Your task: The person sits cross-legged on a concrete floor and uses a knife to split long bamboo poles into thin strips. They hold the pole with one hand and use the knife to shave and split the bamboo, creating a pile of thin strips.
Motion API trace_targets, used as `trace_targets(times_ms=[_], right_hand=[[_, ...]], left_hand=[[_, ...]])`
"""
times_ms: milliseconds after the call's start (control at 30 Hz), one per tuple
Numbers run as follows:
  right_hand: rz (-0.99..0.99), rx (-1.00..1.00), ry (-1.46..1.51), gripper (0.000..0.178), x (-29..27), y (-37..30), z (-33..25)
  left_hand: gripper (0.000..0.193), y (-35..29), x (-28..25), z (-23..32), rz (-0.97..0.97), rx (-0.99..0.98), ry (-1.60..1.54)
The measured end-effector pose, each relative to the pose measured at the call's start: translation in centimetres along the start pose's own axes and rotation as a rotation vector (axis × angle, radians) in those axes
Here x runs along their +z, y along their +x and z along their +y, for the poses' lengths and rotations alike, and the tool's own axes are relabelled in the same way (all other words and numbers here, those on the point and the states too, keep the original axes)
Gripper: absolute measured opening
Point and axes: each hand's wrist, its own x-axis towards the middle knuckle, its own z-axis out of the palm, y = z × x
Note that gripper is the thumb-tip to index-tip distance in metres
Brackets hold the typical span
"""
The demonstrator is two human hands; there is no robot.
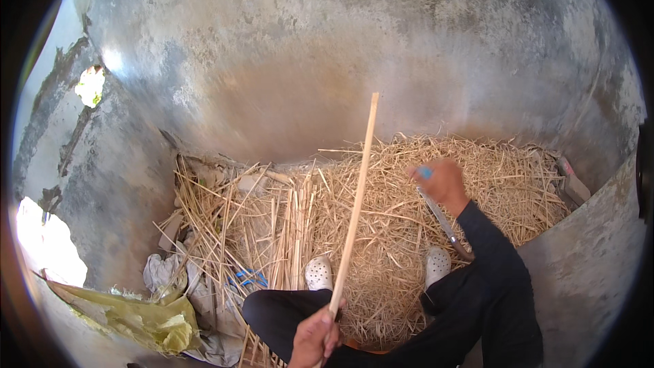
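Observation:
My left hand (315, 338) is closed round the lower end of a long, pale bamboo strip (361, 194), which slants up and away to the right. My right hand (445, 182), a little blurred, is closed on a long knife (439, 217). The knife's greyish length runs from the fist back toward my forearm and ends in a brown curve. Something blue (425, 172) shows at the fingers; I cannot tell if it is a wrap or part of the tool. The fist is to the right of the strip and apart from it.
Loose shavings (388, 259) cover the floor round my pale clogs (437, 264). Split strips (294, 225) lie in a heap at the left, near a blue tie (252, 277). A yellow-green sack (146, 317) is at the lower left. A concrete wall (327, 61) stands ahead.

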Motion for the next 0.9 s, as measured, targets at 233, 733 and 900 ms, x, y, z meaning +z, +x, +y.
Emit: trace_targets(times_ms=[233,733,900], right_hand=[[-0.039,-0.408,0.125,0.076,0.7,-6.0,-8.6],[0.112,-0.57,0.133,0.072,1.1,-3.7,-8.8],[0.209,-0.415,-0.013,0.074,2.1,-1.2,-6.1]], left_hand=[[0.043,1.4,1.6,2.3,-0.096,-0.064,-0.079],[0.04,1.3,2.8,2.9,-0.042,-0.044,-0.095],[0.037,-0.1,3.2,3.1,-0.001,-0.071,-0.07]])
